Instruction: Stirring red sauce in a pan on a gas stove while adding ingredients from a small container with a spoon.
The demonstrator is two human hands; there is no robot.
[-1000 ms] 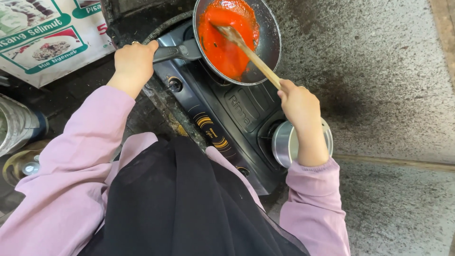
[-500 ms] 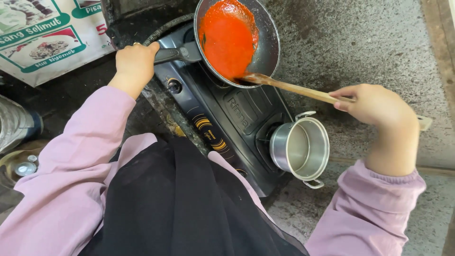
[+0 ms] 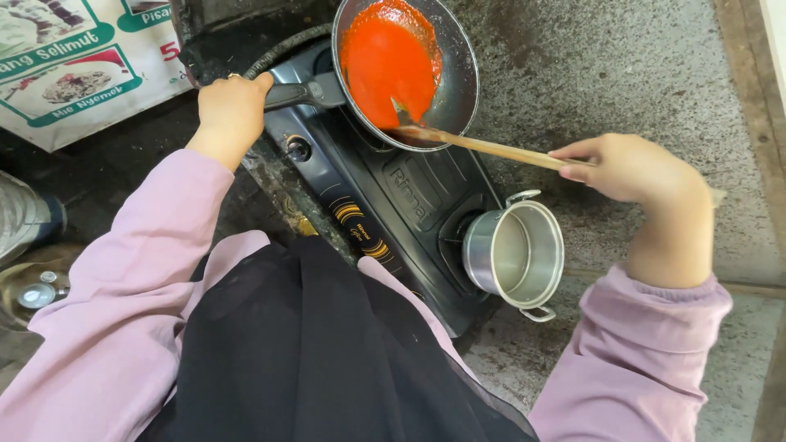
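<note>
A dark frying pan with red sauce sits on the left burner of a black two-burner gas stove. My left hand grips the pan's black handle. My right hand holds a long wooden spatula by its far end, out to the right of the stove. The spatula's blade rests on the pan's near rim, at the edge of the sauce.
A small empty steel pot with two handles stands on the right burner, below my right hand. The stove rests on a rough grey concrete counter. A printed food poster lies at the far left.
My right hand has swung out from over the steel pot to the right, pulling the spatula from the middle of the sauce to the pan's rim. The left hand stays on the handle.
</note>
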